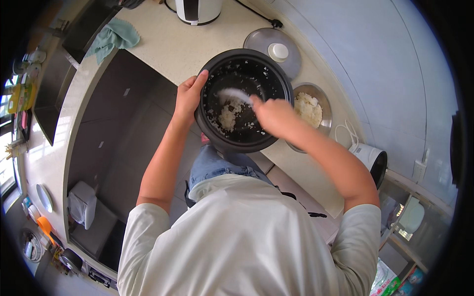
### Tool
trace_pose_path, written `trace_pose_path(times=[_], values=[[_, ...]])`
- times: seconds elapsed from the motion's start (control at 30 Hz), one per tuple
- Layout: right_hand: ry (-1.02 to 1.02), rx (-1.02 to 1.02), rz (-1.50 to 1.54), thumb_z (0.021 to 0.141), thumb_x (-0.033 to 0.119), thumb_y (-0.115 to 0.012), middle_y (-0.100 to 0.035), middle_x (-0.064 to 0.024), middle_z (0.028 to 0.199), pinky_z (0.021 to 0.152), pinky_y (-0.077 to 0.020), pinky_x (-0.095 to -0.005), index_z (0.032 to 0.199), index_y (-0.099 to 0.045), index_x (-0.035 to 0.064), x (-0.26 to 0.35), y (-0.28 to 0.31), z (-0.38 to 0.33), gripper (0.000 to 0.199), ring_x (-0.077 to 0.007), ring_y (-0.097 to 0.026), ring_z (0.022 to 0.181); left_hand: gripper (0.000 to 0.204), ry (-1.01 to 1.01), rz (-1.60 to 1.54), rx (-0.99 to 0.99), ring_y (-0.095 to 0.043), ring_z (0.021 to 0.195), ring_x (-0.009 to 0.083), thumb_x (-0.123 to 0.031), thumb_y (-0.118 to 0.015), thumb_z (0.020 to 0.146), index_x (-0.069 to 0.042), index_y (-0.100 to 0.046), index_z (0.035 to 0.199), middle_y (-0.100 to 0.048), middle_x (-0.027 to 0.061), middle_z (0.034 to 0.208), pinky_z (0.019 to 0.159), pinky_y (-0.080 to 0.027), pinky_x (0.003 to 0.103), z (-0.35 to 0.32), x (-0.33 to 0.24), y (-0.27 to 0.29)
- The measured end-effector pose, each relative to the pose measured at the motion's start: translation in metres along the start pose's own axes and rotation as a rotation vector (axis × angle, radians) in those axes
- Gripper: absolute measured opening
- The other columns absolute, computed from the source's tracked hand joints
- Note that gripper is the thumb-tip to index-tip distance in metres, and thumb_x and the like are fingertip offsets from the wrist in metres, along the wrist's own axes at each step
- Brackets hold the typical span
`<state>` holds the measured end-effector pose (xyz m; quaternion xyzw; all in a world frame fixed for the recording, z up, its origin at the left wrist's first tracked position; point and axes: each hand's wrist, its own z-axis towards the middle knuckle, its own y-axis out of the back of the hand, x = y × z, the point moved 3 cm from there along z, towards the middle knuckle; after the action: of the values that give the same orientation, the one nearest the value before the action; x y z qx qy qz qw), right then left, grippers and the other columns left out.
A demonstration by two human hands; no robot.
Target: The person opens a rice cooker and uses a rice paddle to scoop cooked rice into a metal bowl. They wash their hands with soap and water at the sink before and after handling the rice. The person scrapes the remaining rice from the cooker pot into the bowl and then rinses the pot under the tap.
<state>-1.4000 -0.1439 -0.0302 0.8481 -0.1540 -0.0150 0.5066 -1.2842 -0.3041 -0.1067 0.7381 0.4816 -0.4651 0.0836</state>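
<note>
Right hand [276, 117] is clenching a whitish utensil [235, 93], its blurred blade reaching left inside the black pot [271, 89]. Left hand [188, 99] is clamping the pot's left rim, and clumped rice [227, 118] is lying inside, just left of the right hand.

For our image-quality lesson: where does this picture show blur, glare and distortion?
Head view: motion blur smears the right hand and pale scoop, while the left hand on the black pot looks sharper; head view: the window at far left glares white; head view: fisheye bending bows the left counter.
</note>
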Motion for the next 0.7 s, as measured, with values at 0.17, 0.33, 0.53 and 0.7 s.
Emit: trace_pose_path(times=[0.17, 0.33, 0.53, 0.7], values=[[0.057, 0.009, -0.106, 0.077, 0.006, -0.047, -0.060, -0.0168, 0.062, 0.051, -0.0487, -0.0428, 0.117, -0.045, -0.0049, 0.002, -0.002, -0.007, 0.041, -0.0329, -0.061, 0.056, 0.033, -0.010, 0.008, 0.001, -0.043, 0.051, 0.0033, -0.033, -0.060, 0.085, -0.005, -0.056, 0.068, -0.052, -0.0037, 0.060, 0.046, -0.036, 0.020, 0.001, 0.002, 0.000], [0.076, 0.193, -0.069, 0.082, 0.008, -0.043, -0.063, -0.0165, 0.070, 0.055, -0.0506, -0.0408, 0.107, -0.052, -0.0001, 0.002, 0.011, -0.012, 0.028, -0.0319, -0.063, 0.064, 0.033, -0.017, 0.015, -0.002, -0.043, 0.051, 0.0034, -0.033, -0.061, 0.084, -0.005, -0.056, 0.067, -0.052, -0.0036, 0.060, 0.046, -0.036, 0.020, 0.004, 0.003, 0.004], [-0.063, 0.127, -0.178, 0.083, 0.011, -0.043, -0.061, -0.0170, 0.066, 0.054, -0.0494, -0.0434, 0.109, -0.050, -0.0021, -0.037, 0.013, -0.009, 0.029, -0.0337, -0.062, 0.060, 0.034, -0.013, -0.005, -0.002, -0.042, 0.050, 0.0032, -0.034, -0.062, 0.084, -0.005, -0.056, 0.065, -0.049, -0.0048, 0.058, 0.045, -0.036, 0.020, 0.002, 0.004, 0.001], [0.148, 0.317, -0.164, 0.085, 0.014, -0.044, -0.060, -0.0166, 0.064, 0.053, -0.0478, -0.0453, 0.113, -0.052, 0.0036, -0.011, -0.002, -0.026, 0.031, -0.0326, -0.061, 0.057, 0.034, -0.007, 0.008, -0.021, -0.042, 0.050, 0.0030, -0.034, -0.062, 0.083, -0.005, -0.056, 0.066, -0.049, -0.0050, 0.059, 0.045, -0.035, 0.020, 0.001, 0.003, 0.003]])
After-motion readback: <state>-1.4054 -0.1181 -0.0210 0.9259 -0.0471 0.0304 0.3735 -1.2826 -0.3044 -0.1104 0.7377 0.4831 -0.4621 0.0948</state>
